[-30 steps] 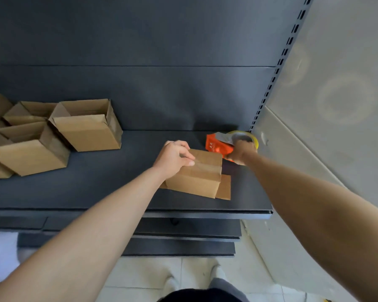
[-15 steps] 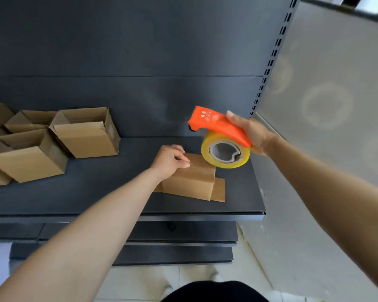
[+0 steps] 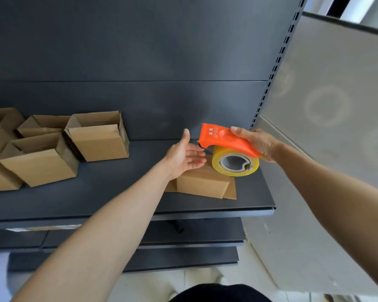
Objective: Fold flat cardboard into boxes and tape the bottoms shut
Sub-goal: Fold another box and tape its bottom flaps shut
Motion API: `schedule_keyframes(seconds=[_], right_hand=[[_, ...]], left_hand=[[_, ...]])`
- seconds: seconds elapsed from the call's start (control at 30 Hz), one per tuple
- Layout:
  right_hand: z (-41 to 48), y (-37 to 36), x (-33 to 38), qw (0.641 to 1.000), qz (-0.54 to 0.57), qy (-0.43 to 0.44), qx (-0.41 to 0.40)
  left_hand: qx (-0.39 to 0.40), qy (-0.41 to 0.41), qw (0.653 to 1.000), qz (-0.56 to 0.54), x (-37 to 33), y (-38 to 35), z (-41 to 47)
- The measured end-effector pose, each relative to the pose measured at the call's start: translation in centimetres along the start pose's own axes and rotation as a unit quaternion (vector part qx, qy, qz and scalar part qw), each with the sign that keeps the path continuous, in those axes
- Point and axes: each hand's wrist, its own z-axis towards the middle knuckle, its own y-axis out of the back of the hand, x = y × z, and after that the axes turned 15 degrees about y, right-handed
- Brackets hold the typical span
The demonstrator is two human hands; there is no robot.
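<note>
A small folded cardboard box (image 3: 202, 184) lies bottom-up on the dark shelf (image 3: 118, 192), with a loose flap sticking out at its right. My right hand (image 3: 256, 143) grips an orange tape dispenser (image 3: 224, 138) carrying a yellow tape roll (image 3: 236, 163), held in the air just above the box's far right corner. My left hand (image 3: 184, 155) hovers above the box's left end, palm turned up toward the dispenser's front, fingers straight and thumb raised. It touches neither the box nor the dispenser.
Several assembled open boxes (image 3: 98, 136) stand in a cluster on the shelf's left part. A grey side panel (image 3: 325, 105) and a perforated upright (image 3: 271, 79) close off the right. Lower shelves (image 3: 183, 236) jut out below; the tiled floor (image 3: 162, 286) shows beneath.
My left hand has let go of the box, lifted and opened toward the dispenser. The dispenser, lifted off the shelf a second ago, now sits slightly lower and closer to the box.
</note>
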Motion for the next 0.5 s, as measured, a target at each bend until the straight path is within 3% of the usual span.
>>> schedule_keyframes(seconds=[0.17, 0.5], right_hand=[[0.0, -0.4, 0.6, 0.999, -0.039, 0.006, 0.014], [0.4, -1.1, 1.6, 0.987, -0.148, 0.016, 0.057]], left_hand=[[0.043, -0.012, 0.999, -0.025, -0.5, 0.0, -0.7], [-0.063, -0.057, 0.993, 0.087, 1.1, 1.2, 1.2]])
